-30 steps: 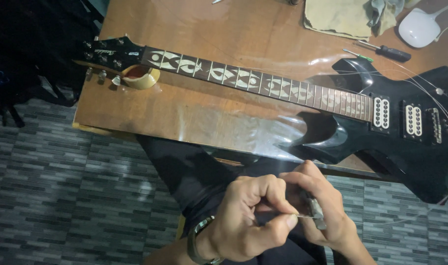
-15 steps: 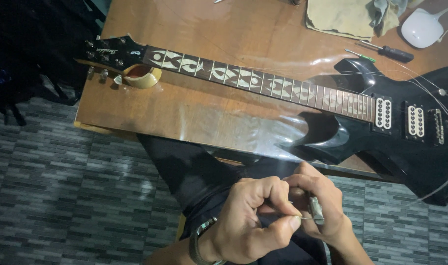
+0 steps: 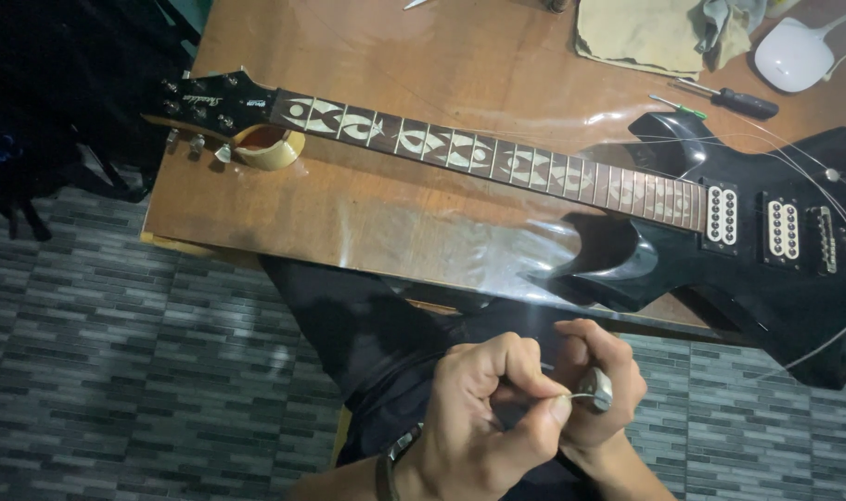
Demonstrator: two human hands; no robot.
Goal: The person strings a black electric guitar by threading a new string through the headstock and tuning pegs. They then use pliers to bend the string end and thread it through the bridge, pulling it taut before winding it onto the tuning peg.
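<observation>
Closest to me: left hand point(image 3: 483, 408) pinched shut on a thin guitar string point(image 3: 571, 397) at thumb and forefinger, wristband on that wrist. Right hand point(image 3: 601, 385) just beside it, touching, curled closed around a small metal tool point(image 3: 596, 390) at the string's end. Both sit low over my lap, off the tabletop point(image 3: 367, 218). Beyond them: black electric guitar point(image 3: 720, 241) lying flat, neck pointing left, headstock propped on a tape roll point(image 3: 267, 147). Far edge: screwdriver point(image 3: 729, 97), tan cloth point(image 3: 641, 35), white device point(image 3: 794, 56).
</observation>
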